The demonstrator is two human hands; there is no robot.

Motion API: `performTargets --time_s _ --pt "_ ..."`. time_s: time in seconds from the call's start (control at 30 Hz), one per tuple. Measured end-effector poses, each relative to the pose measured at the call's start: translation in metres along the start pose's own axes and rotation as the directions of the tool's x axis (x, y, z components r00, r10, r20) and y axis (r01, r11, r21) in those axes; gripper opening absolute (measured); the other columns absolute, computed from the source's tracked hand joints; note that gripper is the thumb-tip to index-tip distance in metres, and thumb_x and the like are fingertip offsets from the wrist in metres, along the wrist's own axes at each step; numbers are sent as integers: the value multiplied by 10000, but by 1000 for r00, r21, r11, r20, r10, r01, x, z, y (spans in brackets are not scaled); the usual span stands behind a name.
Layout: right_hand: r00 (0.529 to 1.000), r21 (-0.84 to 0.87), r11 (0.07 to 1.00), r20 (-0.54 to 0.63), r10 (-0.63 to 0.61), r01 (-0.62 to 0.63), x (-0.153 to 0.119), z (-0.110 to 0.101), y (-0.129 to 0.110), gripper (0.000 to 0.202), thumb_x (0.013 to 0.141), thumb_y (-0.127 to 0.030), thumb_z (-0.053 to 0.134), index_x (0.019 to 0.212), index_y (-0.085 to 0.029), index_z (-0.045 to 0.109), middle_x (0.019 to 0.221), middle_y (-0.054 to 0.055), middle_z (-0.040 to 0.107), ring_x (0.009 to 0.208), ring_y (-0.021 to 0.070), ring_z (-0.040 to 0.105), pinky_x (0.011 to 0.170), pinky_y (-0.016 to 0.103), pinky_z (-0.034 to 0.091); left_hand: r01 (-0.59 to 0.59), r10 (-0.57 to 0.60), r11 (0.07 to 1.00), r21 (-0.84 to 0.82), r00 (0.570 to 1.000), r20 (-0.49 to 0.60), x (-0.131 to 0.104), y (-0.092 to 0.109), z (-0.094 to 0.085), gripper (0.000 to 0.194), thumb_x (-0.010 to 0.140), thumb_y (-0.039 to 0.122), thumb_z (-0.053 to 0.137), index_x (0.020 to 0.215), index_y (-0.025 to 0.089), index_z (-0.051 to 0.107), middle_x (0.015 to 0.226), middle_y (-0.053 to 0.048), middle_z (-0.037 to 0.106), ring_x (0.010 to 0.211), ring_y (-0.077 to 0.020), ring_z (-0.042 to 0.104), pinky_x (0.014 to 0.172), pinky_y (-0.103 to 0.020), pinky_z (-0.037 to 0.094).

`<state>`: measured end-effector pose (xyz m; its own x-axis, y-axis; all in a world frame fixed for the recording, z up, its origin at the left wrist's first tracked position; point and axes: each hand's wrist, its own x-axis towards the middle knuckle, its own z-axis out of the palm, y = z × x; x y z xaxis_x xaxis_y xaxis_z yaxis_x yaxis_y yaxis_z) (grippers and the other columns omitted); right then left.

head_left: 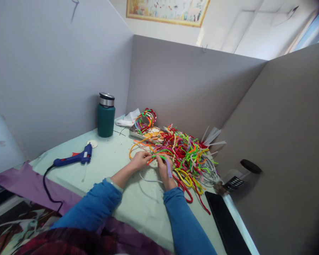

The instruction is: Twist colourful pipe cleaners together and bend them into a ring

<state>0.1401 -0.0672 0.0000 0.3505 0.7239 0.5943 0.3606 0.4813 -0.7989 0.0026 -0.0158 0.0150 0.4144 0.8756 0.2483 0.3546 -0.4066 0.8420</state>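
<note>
My left hand (140,160) is closed, its fingertips pinching one end of a green pipe cleaner (157,156). On the right, my right hand (164,168) closes round the same green piece, and a purple strip (168,168) hangs over the back of that hand. Orange bits show just under the fingers. Both hands are close together at the near left edge of a big heap of coloured pipe cleaners (186,148). A thin white strand (150,180) curves on the table below them.
A blue glue gun (74,158) lies at the left, near a green bottle (105,118). Behind the hands is a metal tray (134,133) with discs and coloured rings (146,120). A black flat object (224,221) lies at the right. Grey partitions (180,78) surround the table.
</note>
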Motion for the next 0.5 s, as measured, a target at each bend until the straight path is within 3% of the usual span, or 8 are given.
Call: performTargets --time_s 0.13,0.3,0.4,0.5 --pt "1000 9 1000 -3 14 -14 0 1 0 171 762 -327 579 746 -169 642 726 29 642 711 161 564 680 277 436 165 -132 960 -228 979 153 -2 2 0 245 762 333 543 594 156 518 411 47 428 379 -72 349 417 -208 232" --pt "999 7 999 8 37 -37 0 2 -1 188 767 -344 550 757 -177 637 664 18 621 678 169 558 617 277 429 359 -162 772 -525 909 383 -8 7 -4 289 732 387 596 612 157 470 410 49 400 335 -51 305 384 -212 180" --pt "999 17 999 22 46 -46 0 2 -3 189 765 -344 546 752 -176 633 636 14 609 657 169 556 599 278 429 378 -132 728 -572 896 424 -10 10 -6 296 701 395 634 639 143 490 428 56 393 346 -44 314 385 -204 186" --pt "996 42 996 28 83 -84 1 2 -5 187 759 -340 546 733 -172 624 640 14 611 630 159 554 606 278 442 312 -113 808 -500 914 389 -8 7 -5 280 649 367 678 691 141 520 453 66 414 369 -42 322 394 -192 211"
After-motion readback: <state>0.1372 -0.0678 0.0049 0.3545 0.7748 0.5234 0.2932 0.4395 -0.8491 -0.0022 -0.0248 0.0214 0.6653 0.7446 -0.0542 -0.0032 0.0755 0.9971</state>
